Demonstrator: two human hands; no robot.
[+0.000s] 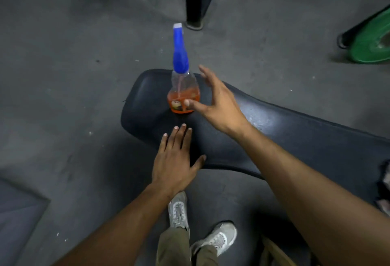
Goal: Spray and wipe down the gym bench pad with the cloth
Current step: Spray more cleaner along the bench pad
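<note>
The spray bottle (183, 88) is seen standing upright near the rounded end of the bench pad (274, 130), just above the middle of the frame, its blue trigger head pointing toward the top edge. Only a shallow layer of orange liquid is noted at its base. A tip-over is judged the main risk: the bottle is tall and light, stands close to the surface's end, and could be knocked to the floor (63, 75) by a glancing touch.

The right hand (217, 105) is observed spread wide immediately right of the bottle, nothing held; whether the thumb touches it cannot be told. The left hand (175, 160) is laid flat, fingers straight, on the pad's near edge below the bottle, holding nothing. No cloth can be identified with certainty.
</note>
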